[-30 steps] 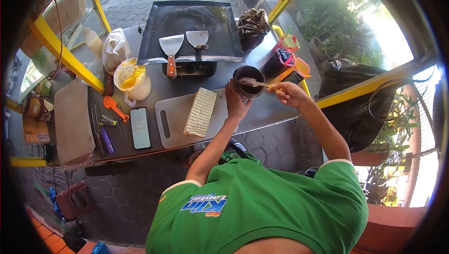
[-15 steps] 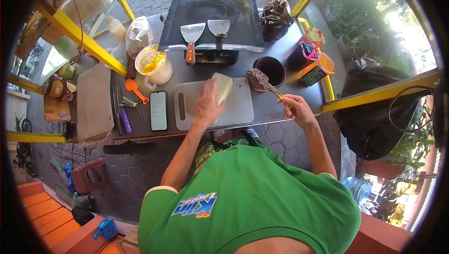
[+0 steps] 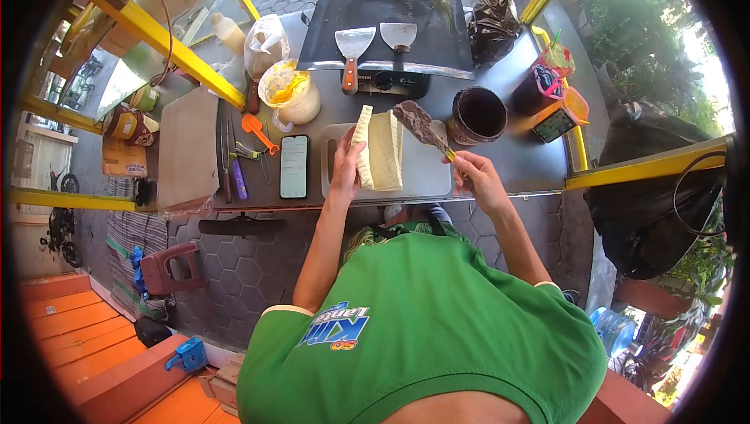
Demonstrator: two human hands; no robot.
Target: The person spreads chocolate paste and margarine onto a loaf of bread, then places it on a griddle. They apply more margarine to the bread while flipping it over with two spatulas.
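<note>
My left hand (image 3: 345, 168) grips the side of a pale block of bread (image 3: 386, 160), which is split and spread apart with its cut face up. The bread is over a light chopping board (image 3: 431, 178). Between the fingers of my right hand (image 3: 478, 178) is the yellow handle of a spreading spatula (image 3: 422, 126). Thick brown paste coats its blade, which overlaps the upper right edge of the bread in this view. Just right of the blade stands a dark tub (image 3: 474, 139) with brown smears inside the rim.
A black griddle (image 3: 383, 6) with two scrapers (image 3: 353, 45) sits at the back. Left of the board lie a phone (image 3: 294, 166), an orange scoop (image 3: 258, 132) and knives. A tub of yellow spread (image 3: 301, 107) stands behind them. Drink cups (image 3: 539, 89) are at the right.
My left hand has turned the bread and opened it out, cut face up. The coated spatula has moved left from over the tub to the bread. The whole view has shifted slightly.
</note>
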